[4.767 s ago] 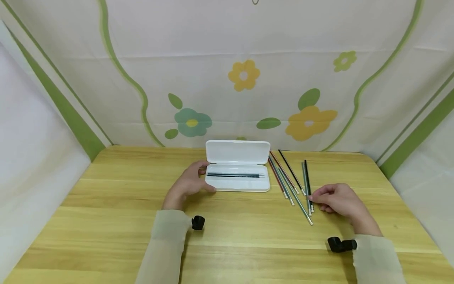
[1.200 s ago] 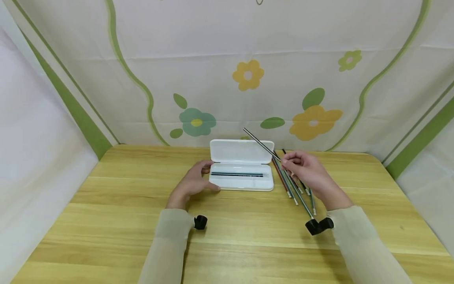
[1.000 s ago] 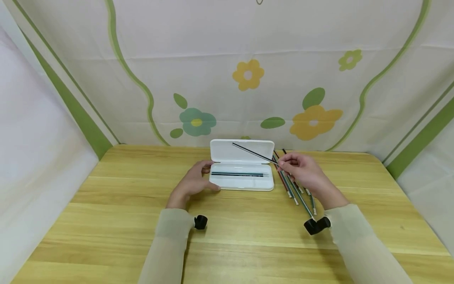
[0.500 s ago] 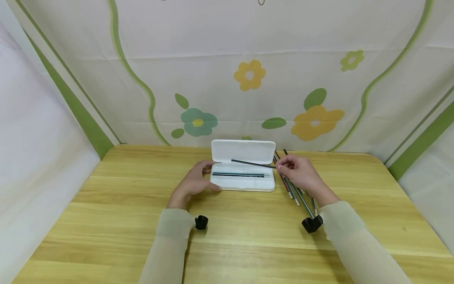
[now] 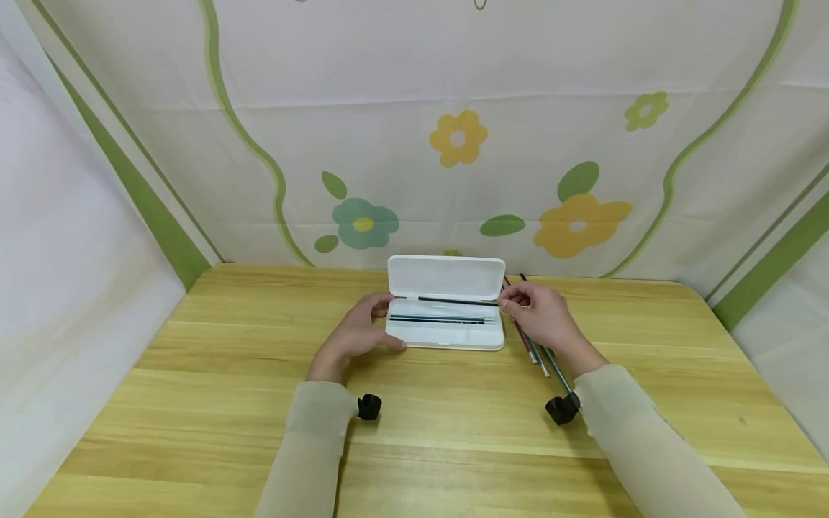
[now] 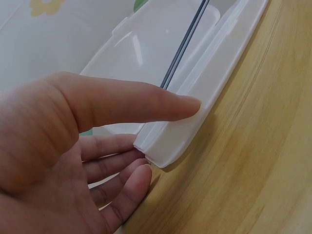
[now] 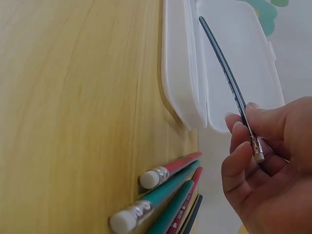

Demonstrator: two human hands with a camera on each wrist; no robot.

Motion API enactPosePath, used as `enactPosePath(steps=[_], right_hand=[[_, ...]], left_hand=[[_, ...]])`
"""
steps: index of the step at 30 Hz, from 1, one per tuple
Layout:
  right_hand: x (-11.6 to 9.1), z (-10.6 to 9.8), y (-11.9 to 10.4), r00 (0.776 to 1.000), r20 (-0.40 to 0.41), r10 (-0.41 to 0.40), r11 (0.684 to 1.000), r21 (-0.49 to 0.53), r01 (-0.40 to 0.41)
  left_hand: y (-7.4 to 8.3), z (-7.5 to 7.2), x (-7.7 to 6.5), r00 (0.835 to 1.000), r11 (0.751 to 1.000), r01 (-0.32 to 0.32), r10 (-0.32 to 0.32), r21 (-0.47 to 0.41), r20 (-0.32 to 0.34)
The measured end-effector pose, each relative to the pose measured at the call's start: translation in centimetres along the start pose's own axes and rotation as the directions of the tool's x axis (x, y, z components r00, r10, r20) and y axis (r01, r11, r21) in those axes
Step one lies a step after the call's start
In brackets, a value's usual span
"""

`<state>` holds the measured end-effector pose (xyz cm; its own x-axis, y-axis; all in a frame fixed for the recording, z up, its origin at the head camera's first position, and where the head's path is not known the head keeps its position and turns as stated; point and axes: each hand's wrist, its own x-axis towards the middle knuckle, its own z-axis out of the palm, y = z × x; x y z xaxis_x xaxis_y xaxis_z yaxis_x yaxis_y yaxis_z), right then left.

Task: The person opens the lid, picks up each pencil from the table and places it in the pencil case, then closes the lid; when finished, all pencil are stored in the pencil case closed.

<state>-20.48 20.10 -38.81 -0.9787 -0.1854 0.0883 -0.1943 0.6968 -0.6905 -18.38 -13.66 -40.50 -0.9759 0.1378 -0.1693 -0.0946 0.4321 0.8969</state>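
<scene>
The right hand (image 5: 542, 315) pinches a dark pencil (image 5: 457, 301) near its eraser (image 7: 259, 158), above the far side of the white case (image 5: 421, 334); the left hand (image 5: 352, 334) grips the case's left end. The pencil looks light and stiff (perhaps slippery), best held there.

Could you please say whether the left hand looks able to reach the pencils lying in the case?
Probably yes: the left hand holds the case near the pencils, the lid stands open and nothing seems to cover them, though it would first let go.
</scene>
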Motion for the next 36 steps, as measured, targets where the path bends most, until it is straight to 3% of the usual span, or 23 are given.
enactPosePath(steps=[7,18,28,36], right_hand=[[0.0,0.1,-0.1,0.999,0.035,0.007,0.999,0.035,-0.008],[0.3,1.4,-0.5,1.000,-0.006,-0.005,1.000,0.012,0.005],[0.9,1.9,-0.8,0.996,0.085,0.015,0.998,0.058,-0.020],[1.4,2.4,-1.0,0.996,0.085,0.009,1.000,0.027,-0.011]], left_hand=[[-0.1,0.1,0.1,1.000,1.000,0.005,-0.005,0.001,-0.001],[0.0,0.2,0.0,1.000,1.000,0.014,-0.014,0.007,-0.004],[0.1,0.1,-0.1,1.000,1.000,0.017,-0.017,0.009,-0.009],[0.1,0.2,-0.1,1.000,1.000,0.013,-0.013,0.008,-0.010]])
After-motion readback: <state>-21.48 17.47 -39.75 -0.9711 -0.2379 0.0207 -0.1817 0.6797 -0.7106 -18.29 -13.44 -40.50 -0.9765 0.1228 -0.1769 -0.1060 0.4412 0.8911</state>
